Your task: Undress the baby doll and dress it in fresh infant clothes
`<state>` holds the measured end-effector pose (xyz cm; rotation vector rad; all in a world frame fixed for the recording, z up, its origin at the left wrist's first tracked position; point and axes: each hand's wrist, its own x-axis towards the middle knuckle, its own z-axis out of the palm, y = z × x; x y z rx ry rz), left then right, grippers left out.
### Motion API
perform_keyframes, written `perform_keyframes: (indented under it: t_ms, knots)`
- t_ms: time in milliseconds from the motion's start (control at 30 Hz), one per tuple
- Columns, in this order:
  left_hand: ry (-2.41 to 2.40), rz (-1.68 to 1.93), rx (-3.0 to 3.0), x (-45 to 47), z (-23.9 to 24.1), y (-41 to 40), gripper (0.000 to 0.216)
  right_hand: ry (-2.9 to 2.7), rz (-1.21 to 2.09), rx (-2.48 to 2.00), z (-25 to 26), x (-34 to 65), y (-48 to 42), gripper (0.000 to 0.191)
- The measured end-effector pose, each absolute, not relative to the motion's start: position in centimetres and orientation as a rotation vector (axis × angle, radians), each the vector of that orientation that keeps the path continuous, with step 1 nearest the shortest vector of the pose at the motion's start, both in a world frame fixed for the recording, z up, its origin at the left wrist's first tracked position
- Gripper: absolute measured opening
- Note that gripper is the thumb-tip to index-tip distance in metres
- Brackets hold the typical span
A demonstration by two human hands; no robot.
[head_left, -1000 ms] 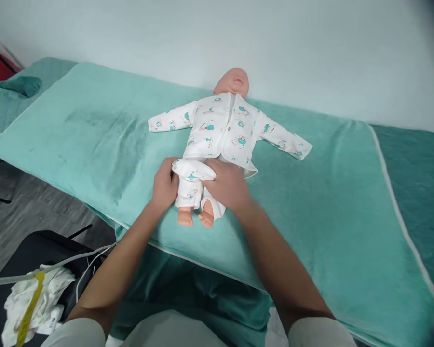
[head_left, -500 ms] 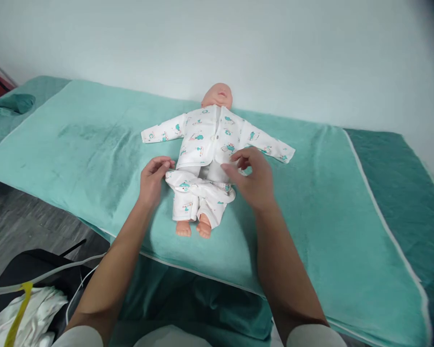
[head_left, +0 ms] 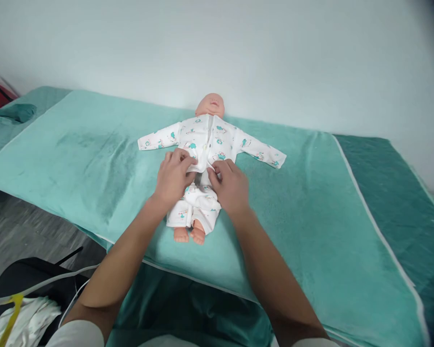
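"Where is the doll (head_left: 207, 135) lying?"

"On its back, on the green-covered bed (head_left: 296, 217). Its long axis is running away from the person, the head (head_left: 210, 103) pointing to the wall (head_left: 275, 62), the feet (head_left: 181, 235) pointing back to the near edge. The body is leaning a little, head farther right than feet."

"What are the grips doing?"

"Both seem to be pinching cloth. The left hand (head_left: 173, 173) is holding the jacket (head_left: 222, 132) hem on one side of the front opening, and the right hand (head_left: 233, 185) is holding the hem on the other side. Some fingertips are hiding, so I'm judging partly by the folds."

"Which hand is sitting nearer the opening?"

"Neither, clearly. The opening is running down between them, almost along the doll's axis, so the two hems are facing each other across it."

"And the trousers (head_left: 198, 202)?"

"They're bunching on the legs just below both hands, the waistband sitting apart from the hem, with neither grip holding it."

"How about room?"

"The cover is stretching wide on both sides, more so rightward. The sleeves are spreading outward beyond the hands. The wall is bounding the far side, and a strip of cover is separating the feet from the near edge."
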<state>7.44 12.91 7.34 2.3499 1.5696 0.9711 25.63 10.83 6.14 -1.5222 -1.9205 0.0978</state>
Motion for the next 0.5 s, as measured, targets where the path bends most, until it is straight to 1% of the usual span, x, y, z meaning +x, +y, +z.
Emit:
perform_keyframes:
  t_ms: [67,100,200,300,367,400,467,500]
  knots:
    - [1.565,1.125,2.237,7.7,7.1,12.6,0.01,-1.891,0.103,-1.564,6.2,25.2,11.0,0.024]
    - [1.553,1.225,2.116,7.7,6.9,12.6,0.01,-1.872,0.12,-1.585,6.3,25.0,11.1,0.024]
    - [1.466,1.553,1.557,6.8,5.9,13.4,0.018,-1.712,0.268,-1.6,6.2,26.0,11.8,0.027]
    - [1.386,1.783,0.925,4.5,4.4,15.2,0.029,-1.323,0.378,-1.572,5.7,30.1,12.1,0.026]
    - [1.438,1.787,0.667,2.6,3.5,16.2,0.03,-1.075,0.323,-1.643,5.0,33.9,11.7,0.021]
    - [1.486,1.752,0.627,1.7,3.1,16.5,0.027,-1.013,0.29,-1.753,4.6,35.8,11.3,0.018]
    - [1.591,1.705,0.695,0.6,2.5,16.6,0.019,-1.064,0.318,-2.035,3.9,38.6,10.2,0.018]
    - [1.641,1.711,0.775,0.3,2.2,16.4,0.018,-1.093,0.313,-2.13,3.6,39.3,9.7,0.02]
